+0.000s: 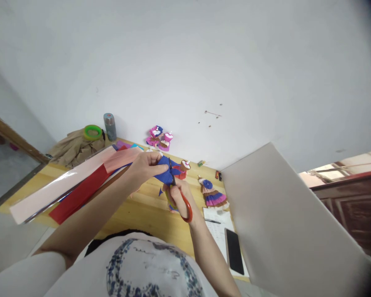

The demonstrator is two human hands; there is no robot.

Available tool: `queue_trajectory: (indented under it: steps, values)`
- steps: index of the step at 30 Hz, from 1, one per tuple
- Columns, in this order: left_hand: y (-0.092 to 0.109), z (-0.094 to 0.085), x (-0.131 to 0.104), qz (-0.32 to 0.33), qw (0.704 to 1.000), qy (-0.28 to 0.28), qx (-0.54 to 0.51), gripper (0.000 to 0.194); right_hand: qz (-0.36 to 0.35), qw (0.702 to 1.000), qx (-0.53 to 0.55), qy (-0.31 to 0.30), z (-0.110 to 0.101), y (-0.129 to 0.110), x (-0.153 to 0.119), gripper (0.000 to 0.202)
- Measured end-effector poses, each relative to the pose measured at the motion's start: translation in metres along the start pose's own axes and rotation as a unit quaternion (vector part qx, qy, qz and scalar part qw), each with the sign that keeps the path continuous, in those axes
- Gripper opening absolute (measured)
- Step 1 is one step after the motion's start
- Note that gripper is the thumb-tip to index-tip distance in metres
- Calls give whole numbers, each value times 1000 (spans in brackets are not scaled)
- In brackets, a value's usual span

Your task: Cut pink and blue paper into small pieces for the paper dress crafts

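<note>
Between thumb and fingers, my left hand pinches a piece of blue paper held above the table. My right hand grips a pair of scissors with red-orange handles. Their dark blades lie across the blue paper. A small blue scrap shows just below the paper. Close behind the blades is a small brown-and-red paper piece with a white top. Part of the right hand's fingers is hidden behind the scissors' handle.
Long paper sheets, red and pale pink, lie left. Behind stand a flask, a green tape roll on brown cloth, and pink paper ornaments. Right are a layered paper dress shape, phone, written sheet and upright white panel.
</note>
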State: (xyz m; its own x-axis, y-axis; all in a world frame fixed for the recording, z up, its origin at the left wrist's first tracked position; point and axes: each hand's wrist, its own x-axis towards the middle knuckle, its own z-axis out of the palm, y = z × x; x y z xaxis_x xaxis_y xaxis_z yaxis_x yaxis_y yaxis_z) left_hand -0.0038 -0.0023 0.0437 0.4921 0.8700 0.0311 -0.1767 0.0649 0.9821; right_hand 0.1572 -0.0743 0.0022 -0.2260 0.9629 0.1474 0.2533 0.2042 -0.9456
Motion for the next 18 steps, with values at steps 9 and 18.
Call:
queue_trajectory:
  steps: [9,18]
  values:
    - [6,1,-2,13,999,49,8,30,28,999,-39,10,1,-5,1,48]
    - [2,-3,2,24,997,28,70,26,27,997,-74,9,-1,-7,2,41]
